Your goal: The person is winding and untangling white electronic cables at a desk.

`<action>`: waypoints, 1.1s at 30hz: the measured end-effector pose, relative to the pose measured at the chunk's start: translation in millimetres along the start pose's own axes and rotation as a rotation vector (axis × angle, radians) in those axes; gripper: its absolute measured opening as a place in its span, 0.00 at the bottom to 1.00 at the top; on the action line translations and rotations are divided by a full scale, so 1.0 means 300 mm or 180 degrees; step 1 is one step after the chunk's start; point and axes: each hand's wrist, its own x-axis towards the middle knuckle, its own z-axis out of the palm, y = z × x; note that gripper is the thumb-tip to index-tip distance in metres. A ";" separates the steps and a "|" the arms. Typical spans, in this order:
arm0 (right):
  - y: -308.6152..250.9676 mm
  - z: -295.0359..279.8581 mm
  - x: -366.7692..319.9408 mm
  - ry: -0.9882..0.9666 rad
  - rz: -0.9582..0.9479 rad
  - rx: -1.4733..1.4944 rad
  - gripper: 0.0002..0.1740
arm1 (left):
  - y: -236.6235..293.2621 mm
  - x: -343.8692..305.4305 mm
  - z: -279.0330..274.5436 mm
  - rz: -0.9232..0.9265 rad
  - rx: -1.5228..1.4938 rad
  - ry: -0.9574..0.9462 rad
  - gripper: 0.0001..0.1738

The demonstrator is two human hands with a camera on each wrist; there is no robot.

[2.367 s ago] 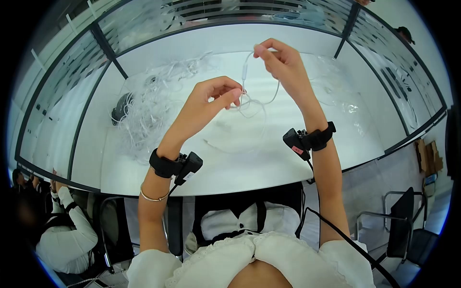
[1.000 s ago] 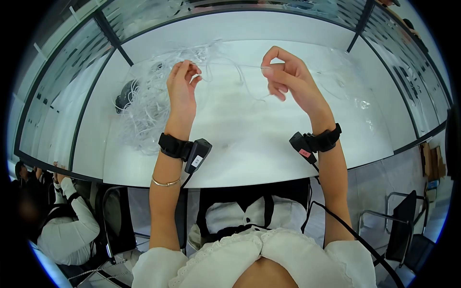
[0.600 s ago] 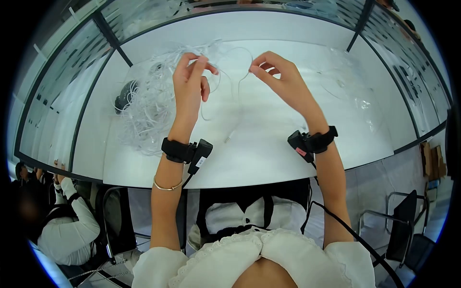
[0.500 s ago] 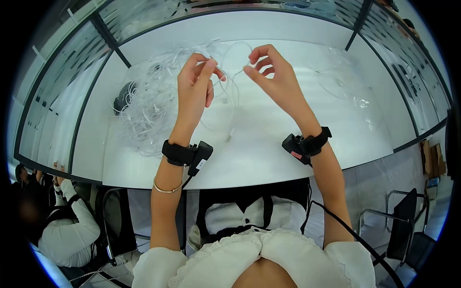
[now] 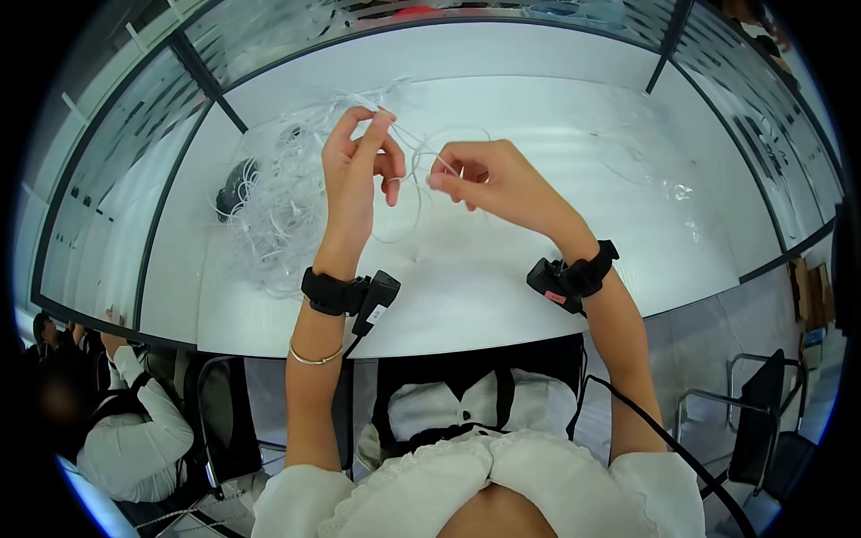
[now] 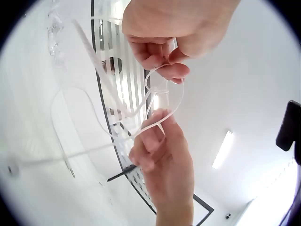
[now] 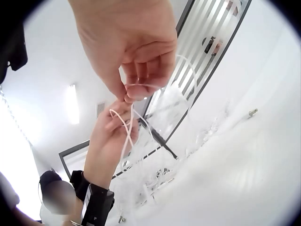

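Observation:
A thin white cable (image 5: pixel 418 161) hangs in loose loops between my two hands over the white table. My left hand (image 5: pixel 359 170) pinches it between thumb and fingertips; in the left wrist view, a small loop sits right at those fingertips. To its right, my right hand (image 5: pixel 511 184) pinches another stretch with curled fingers, a short distance from the left. Both hands are raised, and the loops cross each other between them. In the right wrist view, a slim metal plug (image 7: pixel 253 113) shows at the right, above the table surface.
A large tangled heap of white cables (image 5: pixel 278 197) covers the table's left side, with a dark object (image 5: pixel 235 188) at its outer edge. Clear plastic bags (image 5: pixel 664 193) lie at the right. Low white panels with glass (image 5: pixel 430 54) enclose the table's back and sides.
The hands were pulled apart with the cable stretched between them. Since then the right hand has come left and lower, close to the left hand, and the cable has slackened into loops.

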 end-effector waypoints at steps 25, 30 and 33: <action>0.013 -0.074 0.010 0.1524 -0.1374 0.1161 0.12 | 0.128 0.145 0.096 0.0582 -0.0136 -0.0439 0.10; 0.052 -0.084 0.017 0.1717 -0.1488 0.0813 0.16 | 0.105 0.181 0.119 0.0671 -0.0295 -0.0242 0.10; 0.045 -0.088 0.008 0.2055 -0.1286 0.0098 0.18 | 0.091 0.185 0.135 0.0713 -0.0204 -0.0270 0.10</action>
